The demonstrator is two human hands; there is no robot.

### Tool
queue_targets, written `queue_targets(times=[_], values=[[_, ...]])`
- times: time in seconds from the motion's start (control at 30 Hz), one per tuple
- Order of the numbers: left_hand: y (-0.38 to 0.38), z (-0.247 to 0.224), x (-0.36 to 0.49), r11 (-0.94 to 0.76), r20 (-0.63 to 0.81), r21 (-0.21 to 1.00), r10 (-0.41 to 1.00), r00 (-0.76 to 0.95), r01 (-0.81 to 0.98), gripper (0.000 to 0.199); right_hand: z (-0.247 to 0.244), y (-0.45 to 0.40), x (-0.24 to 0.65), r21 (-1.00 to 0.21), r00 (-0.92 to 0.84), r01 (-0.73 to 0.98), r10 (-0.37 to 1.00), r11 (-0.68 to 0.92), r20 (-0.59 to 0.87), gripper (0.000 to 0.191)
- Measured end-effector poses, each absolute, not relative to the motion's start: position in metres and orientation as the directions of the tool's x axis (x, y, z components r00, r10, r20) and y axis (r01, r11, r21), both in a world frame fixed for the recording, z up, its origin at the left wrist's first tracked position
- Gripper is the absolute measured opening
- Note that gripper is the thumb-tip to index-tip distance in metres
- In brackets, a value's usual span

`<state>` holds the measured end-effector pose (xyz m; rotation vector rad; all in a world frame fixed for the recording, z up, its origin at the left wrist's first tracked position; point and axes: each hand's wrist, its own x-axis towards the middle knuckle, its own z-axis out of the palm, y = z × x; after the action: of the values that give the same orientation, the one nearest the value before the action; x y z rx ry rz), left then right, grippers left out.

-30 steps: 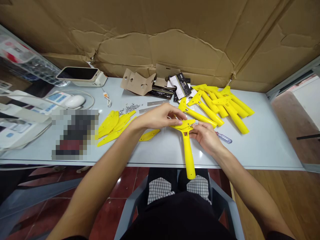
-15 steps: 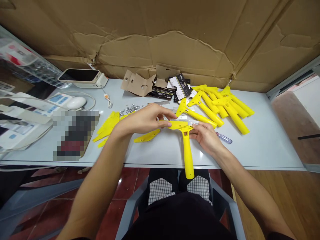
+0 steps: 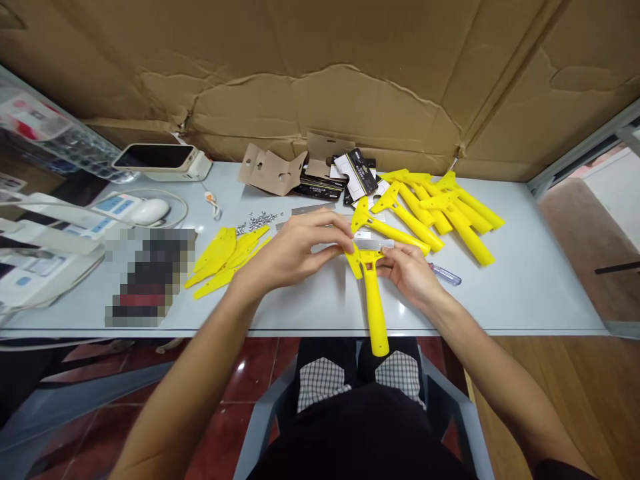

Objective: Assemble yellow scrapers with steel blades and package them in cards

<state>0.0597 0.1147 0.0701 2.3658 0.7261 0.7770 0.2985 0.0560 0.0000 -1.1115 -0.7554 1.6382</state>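
A yellow handle (image 3: 376,307) points its long end to 6 o'clock. The right hand (image 3: 413,270) grips its top from 3 o'clock, where a silver blade (image 3: 374,245) lies across; at 9 the left hand (image 3: 315,241) pinches a yellow plate (image 3: 355,263). Farther off, at 1 o'clock, other handles (image 3: 467,233) lie on the bench (image 3: 530,280).

Smooth plastic handle (image 3: 376,303), shiny metal blade (image 3: 373,245), glossy tabletop (image 3: 530,287)

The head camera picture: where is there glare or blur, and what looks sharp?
Head view: bright glare spots on the table and red floor; head view, far left: the plastic bottle looks smeared; head view, left on the tabletop: coarse blocks mask a dark object; head view, centre: the yellow handle looks fairly clear.
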Motion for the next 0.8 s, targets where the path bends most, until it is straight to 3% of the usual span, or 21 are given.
queue_targets(times=[0.17, 0.37, 0.5, 0.63, 0.8], values=[[0.116, 0.066, 0.064, -0.723, 0.376, 0.597, 0.634, 0.676, 0.347, 0.013, 0.000, 0.056, 0.298, -0.866, -0.107, -0.381, 0.946, -0.323, -0.306, 0.020], [0.119, 0.067, 0.075, -0.580, 0.170, 0.613, 0.760, 0.627, 0.537, 0.022, 0.001, 0.057, 0.299, -0.876, -0.131, -0.360, 0.947, -0.321, -0.293, 0.019], [0.130, 0.064, 0.083, -0.481, 0.104, 0.729, 0.782, 0.615, 0.488, 0.018, 0.001, 0.056, 0.300, -0.872, -0.140, -0.364, 0.945, -0.327, -0.296, 0.016], [0.137, 0.060, 0.088, -0.260, -0.063, 0.868, 0.788, 0.612, 0.423, 0.019, 0.000, 0.056, 0.301, -0.870, -0.133, -0.370, 0.945, -0.326, -0.298, 0.019], [0.134, 0.050, 0.094, -0.025, -0.161, 0.945, 0.833, 0.530, 0.326, 0.024, 0.000, 0.056, 0.300, -0.868, -0.134, -0.377, 0.946, -0.324, -0.295, 0.019]])
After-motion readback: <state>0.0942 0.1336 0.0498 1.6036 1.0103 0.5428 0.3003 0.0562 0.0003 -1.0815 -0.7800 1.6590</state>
